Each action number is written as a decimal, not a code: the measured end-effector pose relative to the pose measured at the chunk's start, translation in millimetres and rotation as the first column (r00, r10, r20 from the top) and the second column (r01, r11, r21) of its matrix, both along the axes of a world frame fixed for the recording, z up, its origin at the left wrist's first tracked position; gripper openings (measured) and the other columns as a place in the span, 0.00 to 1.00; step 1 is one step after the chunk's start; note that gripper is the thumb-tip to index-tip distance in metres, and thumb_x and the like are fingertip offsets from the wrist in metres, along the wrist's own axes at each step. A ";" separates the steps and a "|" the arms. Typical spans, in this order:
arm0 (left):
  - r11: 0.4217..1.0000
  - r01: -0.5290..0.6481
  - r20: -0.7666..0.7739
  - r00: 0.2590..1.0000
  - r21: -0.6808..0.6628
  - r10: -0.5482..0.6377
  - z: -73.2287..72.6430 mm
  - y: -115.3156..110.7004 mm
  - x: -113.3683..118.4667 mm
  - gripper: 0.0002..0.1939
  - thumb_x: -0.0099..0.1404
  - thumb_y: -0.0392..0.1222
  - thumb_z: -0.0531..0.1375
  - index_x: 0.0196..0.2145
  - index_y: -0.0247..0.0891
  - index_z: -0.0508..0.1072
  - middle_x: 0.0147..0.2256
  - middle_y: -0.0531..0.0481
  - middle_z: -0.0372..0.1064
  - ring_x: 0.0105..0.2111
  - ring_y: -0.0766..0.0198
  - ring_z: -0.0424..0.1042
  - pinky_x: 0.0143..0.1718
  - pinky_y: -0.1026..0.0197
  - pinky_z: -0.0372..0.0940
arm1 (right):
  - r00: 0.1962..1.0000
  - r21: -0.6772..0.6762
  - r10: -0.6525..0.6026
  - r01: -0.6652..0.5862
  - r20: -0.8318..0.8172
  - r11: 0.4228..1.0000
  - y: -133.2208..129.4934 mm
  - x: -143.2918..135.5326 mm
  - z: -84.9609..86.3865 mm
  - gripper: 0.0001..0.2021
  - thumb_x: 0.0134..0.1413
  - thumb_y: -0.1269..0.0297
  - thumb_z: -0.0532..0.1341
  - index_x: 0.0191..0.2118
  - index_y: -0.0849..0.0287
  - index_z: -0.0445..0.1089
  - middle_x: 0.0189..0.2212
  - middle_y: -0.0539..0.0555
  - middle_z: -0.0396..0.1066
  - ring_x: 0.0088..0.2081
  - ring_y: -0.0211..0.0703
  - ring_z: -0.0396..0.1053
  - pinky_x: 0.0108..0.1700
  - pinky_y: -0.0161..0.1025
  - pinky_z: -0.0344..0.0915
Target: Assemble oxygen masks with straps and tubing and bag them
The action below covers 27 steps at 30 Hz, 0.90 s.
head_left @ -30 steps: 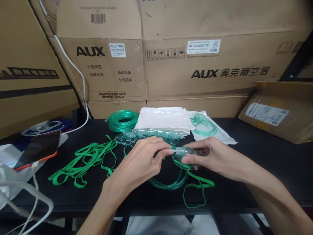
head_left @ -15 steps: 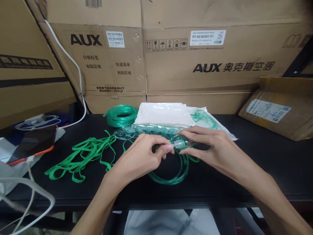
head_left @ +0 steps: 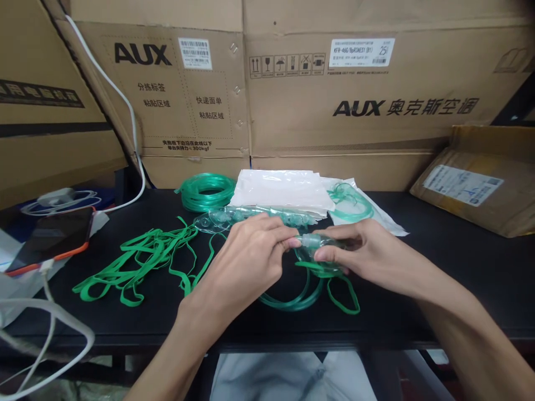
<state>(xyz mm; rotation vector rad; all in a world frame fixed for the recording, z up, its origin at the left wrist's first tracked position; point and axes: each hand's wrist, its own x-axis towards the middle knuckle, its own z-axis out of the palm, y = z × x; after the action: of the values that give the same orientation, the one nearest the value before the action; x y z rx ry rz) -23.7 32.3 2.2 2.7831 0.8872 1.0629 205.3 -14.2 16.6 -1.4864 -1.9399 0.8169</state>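
My right hand (head_left: 368,248) grips a clear oxygen mask (head_left: 311,257) by its body, thumb in front. At the mask's left end sits a translucent connector (head_left: 310,240). My left hand (head_left: 259,245) is closed at the connector, pinching what looks like the end of the green tubing (head_left: 292,305); my fingers hide the joint. The tubing loops on the black table below. A green elastic strap (head_left: 353,303) hangs from the mask. Behind my hands lies a row of nested clear masks (head_left: 217,218).
Loose green straps (head_left: 140,259) lie at left, with a coil of green tubing (head_left: 208,192) behind. White packets (head_left: 284,189) and a bagged green tube set (head_left: 353,206) are at the back. A phone (head_left: 54,236) with cables is far left, a taped carton (head_left: 493,184) far right.
My right hand has closed on the mask, its fingers wrapped around the body. The mask has tipped and its green strap now hangs lower. My left hand has moved up slightly beside the connector.
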 end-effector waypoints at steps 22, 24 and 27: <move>0.999 -0.019 -0.068 0.997 0.028 0.021 -4.3 2.0 2.1 0.11 0.76 0.33 0.57 0.43 0.37 0.80 0.38 0.48 0.77 0.38 0.57 0.73 0.41 0.55 0.65 | 0.999 0.001 0.001 -0.001 0.042 1.000 0.5 0.1 0.7 0.17 0.64 0.46 0.64 0.39 0.56 0.79 0.29 0.48 0.70 0.29 0.41 0.63 0.32 0.39 0.62; 0.999 -0.003 -0.065 0.998 0.038 0.006 -4.0 1.9 2.4 0.11 0.75 0.32 0.57 0.42 0.36 0.80 0.37 0.49 0.77 0.37 0.58 0.73 0.40 0.55 0.65 | 0.997 0.038 -0.041 0.039 0.064 0.999 0.3 -0.8 0.0 0.16 0.63 0.46 0.65 0.41 0.53 0.81 0.32 0.49 0.76 0.29 0.43 0.65 0.34 0.40 0.65; 0.999 0.011 -0.048 0.999 0.038 -0.009 -3.7 1.3 2.5 0.11 0.74 0.31 0.57 0.41 0.37 0.81 0.36 0.49 0.78 0.36 0.58 0.74 0.40 0.57 0.65 | 0.992 0.112 -0.088 0.077 0.089 0.991 0.0 -1.1 -0.7 0.16 0.61 0.45 0.66 0.45 0.48 0.83 0.41 0.50 0.82 0.33 0.48 0.72 0.38 0.43 0.70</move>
<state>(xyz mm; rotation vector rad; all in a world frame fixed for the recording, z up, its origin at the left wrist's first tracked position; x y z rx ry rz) -21.2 33.6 -1.5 2.8529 0.8659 1.0262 204.1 -14.3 15.8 -1.5535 -1.9436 0.6053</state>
